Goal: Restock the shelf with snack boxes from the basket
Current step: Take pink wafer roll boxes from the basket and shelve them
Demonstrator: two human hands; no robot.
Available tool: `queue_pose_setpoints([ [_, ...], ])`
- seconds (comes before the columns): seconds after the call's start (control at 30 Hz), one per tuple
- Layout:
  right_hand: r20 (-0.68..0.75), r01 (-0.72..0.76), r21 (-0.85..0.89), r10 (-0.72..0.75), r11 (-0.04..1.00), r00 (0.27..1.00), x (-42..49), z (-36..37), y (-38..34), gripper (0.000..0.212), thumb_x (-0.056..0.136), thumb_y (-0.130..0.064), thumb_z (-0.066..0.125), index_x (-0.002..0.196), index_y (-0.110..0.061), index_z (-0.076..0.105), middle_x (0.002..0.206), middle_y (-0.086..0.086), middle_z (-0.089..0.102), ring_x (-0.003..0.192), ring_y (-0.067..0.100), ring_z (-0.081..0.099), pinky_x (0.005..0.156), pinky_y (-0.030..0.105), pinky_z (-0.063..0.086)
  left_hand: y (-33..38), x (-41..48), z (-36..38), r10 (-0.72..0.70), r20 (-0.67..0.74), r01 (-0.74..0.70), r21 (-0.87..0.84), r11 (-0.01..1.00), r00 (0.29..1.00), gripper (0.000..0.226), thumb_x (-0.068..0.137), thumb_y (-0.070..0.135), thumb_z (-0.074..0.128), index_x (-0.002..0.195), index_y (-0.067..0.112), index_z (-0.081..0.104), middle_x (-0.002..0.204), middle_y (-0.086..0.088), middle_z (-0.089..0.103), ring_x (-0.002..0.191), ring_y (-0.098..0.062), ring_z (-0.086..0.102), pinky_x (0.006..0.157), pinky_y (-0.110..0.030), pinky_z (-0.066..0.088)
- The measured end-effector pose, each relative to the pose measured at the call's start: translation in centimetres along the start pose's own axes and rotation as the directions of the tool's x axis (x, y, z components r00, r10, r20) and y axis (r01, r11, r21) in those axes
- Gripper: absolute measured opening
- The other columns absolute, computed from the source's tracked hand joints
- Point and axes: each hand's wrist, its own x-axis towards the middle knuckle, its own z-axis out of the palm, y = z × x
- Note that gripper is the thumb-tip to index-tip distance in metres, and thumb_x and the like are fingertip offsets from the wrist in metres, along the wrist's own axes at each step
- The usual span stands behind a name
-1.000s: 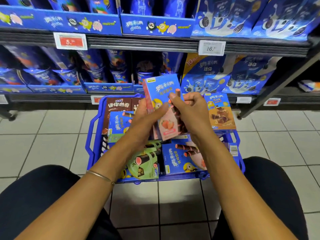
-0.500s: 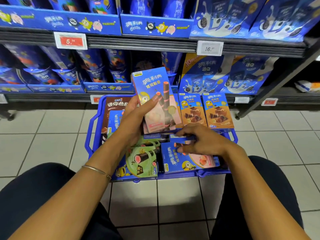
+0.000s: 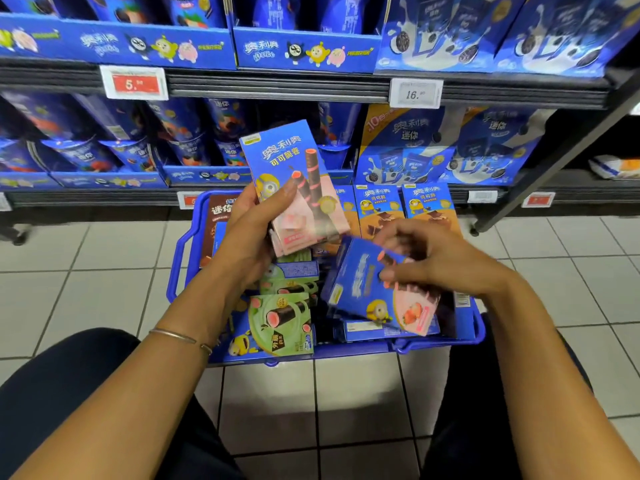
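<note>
The store shelf (image 3: 277, 85) fills the background, packed with blue cookie packs. On the tiled floor in front of it sits the blue basket (image 3: 175, 271), holding green wafer-roll boxes (image 3: 284, 320) at its near left and orange boxes (image 3: 379, 209) standing along its far side. Above the basket, the left hand (image 3: 251, 233) grips a small stack of strawberry wafer-roll boxes (image 3: 301, 188) upright, with the thumb across the front. The right hand (image 3: 440, 259), fingers curled, holds one more strawberry box (image 3: 360, 289) tilted and blurred, just over the basket's near right part.
</note>
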Motion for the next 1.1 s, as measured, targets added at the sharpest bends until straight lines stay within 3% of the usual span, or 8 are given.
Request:
queue_pose_setpoints([
  [0.17, -0.257, 0.239, 0.381, -0.146, 0.893, 0.955, 1.3, 0.0, -3.2, 0.028, 0.085, -0.004, 0.071, 0.111, -0.008, 0.06, 0.089, -0.005, 0.073, 0.07, 0.007, 0.071, 0.064, 0.018, 0.055, -0.2, 0.4, -0.2, 0.149, -0.131, -0.126, 0.167, 0.978, 0.98, 0.065, 0.081, 0.023, 0.089, 0.136, 0.003, 0.06, 0.124, -0.011, 0.078, 0.11, -0.034, 0.076, 0.096, -0.054, 0.062],
  [0.33, -0.496, 0.221, 0.402, 0.009, 0.888, 0.868, 5.3, 3.6, -4.4, 0.026, 0.09, -0.012, 0.076, 0.111, -0.007, 0.062, 0.096, 0.014, 0.074, 0.076, 0.016, 0.069, 0.073, 0.034, 0.056, -1.3, 0.1, 0.6, 0.133, -0.122, -0.095, 0.275, 0.957, 0.984, 0.064, 0.076, 0.06, 0.081, 0.125, 0.021, 0.066, 0.121, -0.004, 0.08, 0.11, -0.028, 0.077, 0.099, -0.057, 0.061],
  [0.5, -0.5, 0.17, 0.449, 0.089, 0.877, 0.862, 6.5, 5.5, -4.1, 0.018, 0.097, -0.023, 0.068, 0.107, -0.012, 0.058, 0.068, -0.008, 0.07, 0.051, 0.003, 0.055, 0.045, 0.019, 0.043, -1.8, -0.6, 1.5, 0.102, -0.119, -0.048, 0.395, 0.917, 0.988, 0.093, 0.061, 0.098, 0.066, 0.12, 0.027, 0.065, 0.121, 0.0, 0.078, 0.113, -0.026, 0.075, 0.101, -0.055, 0.059],
  [0.63, -0.444, 0.084, 0.495, 0.169, 0.865, 0.88, 6.5, 6.4, -3.9, 0.035, 0.1, -0.032, 0.063, 0.125, -0.01, 0.052, 0.062, -0.014, 0.065, 0.048, 0.0, 0.048, 0.042, 0.018, 0.04, -2.1, -0.8, 1.8, 0.058, -0.144, -0.005, 0.344, 0.939, 0.988, 0.107, 0.065, 0.093, 0.06, 0.135, 0.012, 0.058, 0.128, -0.012, 0.074, 0.115, -0.033, 0.075, 0.1, -0.061, 0.059],
  [0.73, -0.439, 0.062, 0.477, 0.176, 0.877, 0.881, 6.2, 6.3, -3.8, 0.022, 0.1, -0.036, 0.061, 0.113, -0.019, 0.057, 0.063, -0.015, 0.063, 0.049, 0.001, 0.048, 0.044, 0.02, 0.04, -1.8, -1.2, 2.3, -0.001, -0.095, 0.03, 0.3, 0.953, 0.995, 0.117, 0.057, 0.099, 0.064, 0.138, 0.017, 0.05, 0.133, -0.013, 0.072, 0.117, -0.033, 0.075, 0.1, -0.061, 0.059],
  [0.87, -0.479, 0.119, 0.525, 0.177, 0.843, 0.859, 5.9, 5.9, -4.0, 0.016, 0.099, -0.027, 0.066, 0.107, -0.016, 0.059, 0.074, -0.009, 0.067, 0.055, 0.003, 0.055, 0.05, 0.02, 0.045, -1.6, -1.4, 2.7, -0.045, -0.013, 0.047, 0.259, 0.965, 0.999, 0.102, 0.068, 0.081, 0.059, 0.145, 0.014, 0.053, 0.131, -0.007, 0.075, 0.12, -0.03, 0.074, 0.104, -0.057, 0.058],
  [0.97, -0.515, 0.138, 0.496, 0.163, 0.857, 0.842, 5.6, 6.3, -4.1, 0.034, 0.094, -0.023, 0.072, 0.124, -0.012, 0.058, 0.106, 0.004, 0.071, 0.078, 0.006, 0.072, 0.065, 0.025, 0.057, -1.6, -1.3, 2.3, -0.075, 0.053, 0.059, 0.261, 0.964, 0.996, 0.069, 0.081, 0.064, 0.069, 0.133, 0.019, 0.064, 0.119, -0.001, 0.08, 0.109, -0.024, 0.078, 0.09, -0.046, 0.063],
  [1.1, -0.47, -0.007, 0.365, 0.19, 0.931, 0.862, 4.5, 4.7, -4.1, 0.034, 0.09, -0.051, 0.07, 0.116, -0.031, 0.065, 0.113, -0.005, 0.071, 0.1, 0.013, 0.071, 0.089, 0.041, 0.058, -1.8, -1.3, 2.2, -0.107, 0.059, 0.094, 0.183, 0.979, 0.993, 0.063, 0.086, 0.036, 0.075, 0.143, 0.015, 0.057, 0.13, -0.01, 0.076, 0.114, -0.034, 0.075, 0.094, -0.051, 0.062],
])
